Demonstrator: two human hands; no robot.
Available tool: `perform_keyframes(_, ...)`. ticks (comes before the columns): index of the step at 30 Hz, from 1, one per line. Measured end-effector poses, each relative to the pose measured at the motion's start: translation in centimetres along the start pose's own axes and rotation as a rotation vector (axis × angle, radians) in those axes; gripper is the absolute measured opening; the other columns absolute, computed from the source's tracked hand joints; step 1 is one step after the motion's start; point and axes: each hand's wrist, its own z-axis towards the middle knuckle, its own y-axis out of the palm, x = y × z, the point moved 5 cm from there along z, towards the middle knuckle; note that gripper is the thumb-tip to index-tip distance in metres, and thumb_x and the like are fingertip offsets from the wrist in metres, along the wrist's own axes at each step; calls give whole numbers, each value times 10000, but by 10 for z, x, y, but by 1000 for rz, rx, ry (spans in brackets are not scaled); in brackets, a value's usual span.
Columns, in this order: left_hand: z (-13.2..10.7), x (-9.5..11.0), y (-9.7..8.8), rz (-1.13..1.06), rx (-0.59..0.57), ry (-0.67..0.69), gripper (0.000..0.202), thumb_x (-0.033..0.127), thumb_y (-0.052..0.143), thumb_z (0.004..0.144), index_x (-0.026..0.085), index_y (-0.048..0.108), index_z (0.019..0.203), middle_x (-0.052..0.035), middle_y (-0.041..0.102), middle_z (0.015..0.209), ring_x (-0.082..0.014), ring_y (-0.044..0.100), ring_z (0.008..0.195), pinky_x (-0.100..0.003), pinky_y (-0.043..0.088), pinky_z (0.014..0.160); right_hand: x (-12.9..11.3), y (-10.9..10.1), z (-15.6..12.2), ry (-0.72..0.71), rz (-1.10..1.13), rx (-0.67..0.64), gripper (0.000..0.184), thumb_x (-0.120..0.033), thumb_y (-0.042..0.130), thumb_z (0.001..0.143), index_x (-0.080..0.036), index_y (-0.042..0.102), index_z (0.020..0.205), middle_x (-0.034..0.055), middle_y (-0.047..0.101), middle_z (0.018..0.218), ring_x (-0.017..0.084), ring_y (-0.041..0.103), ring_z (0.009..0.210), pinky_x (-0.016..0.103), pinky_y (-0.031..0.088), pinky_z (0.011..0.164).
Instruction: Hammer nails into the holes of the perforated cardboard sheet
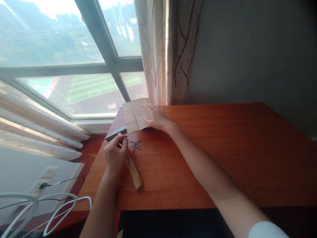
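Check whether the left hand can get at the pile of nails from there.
Probably yes: the nails lie uncovered on the table, close beside the left hand, and the hammer doesn't seem to block them. I can't tell whether that hand already holds something.

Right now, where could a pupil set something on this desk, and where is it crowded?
The desk is bare right of the right forearm, and between that forearm and the hammer handle. It's crowded around the nails, dotted board, left hand and right hand.
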Motion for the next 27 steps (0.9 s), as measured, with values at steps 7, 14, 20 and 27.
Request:
perform_keyframes(7, -11, 51, -6, -284, 11, 150, 221, 311, 543, 936, 183, 669, 1065, -46, 721, 880, -150, 669, 723, -279, 547, 713, 17, -42, -109, 127, 315, 412, 245, -329, 456, 956, -232, 626, 1101, 71, 689, 1122, 212, 639, 1066, 368, 497, 989)
perform_keyframes(14, -37, 146, 46, -413, -440, 323, 195, 276, 492, 958, 218, 668, 1020, -73, 715, 917, -168, 644, 768, -274, 493, 662, 58, -26, -167, 372, 844, 297, 347, -533, 500, 944, -247, 690, 990, 58, 732, 1030, 224, 674, 983, 396, 508, 945)
perform_keyframes(20, -56, 184, 109, -409, -739, 372, 193, 185, 506, 871, 190, 611, 710, -63, 661, 759, -178, 594, 689, -286, 419, 626, 44, -23, -168, 399, 1257, 157, 404, -516, 449, 946, -226, 730, 951, 75, 751, 1031, 229, 689, 978, 404, 512, 951)
perform_keyframes(27, -73, 159, 155, -941, -847, -184, 279, 280, 510, 835, 191, 498, 571, -9, 532, 522, -123, 507, 489, -247, 421, 508, 50, -9, -171, 527, 1232, 58, 290, -459, 565, 868, -228, 735, 917, 79, 747, 1082, 166, 623, 631, 247, 366, 423)
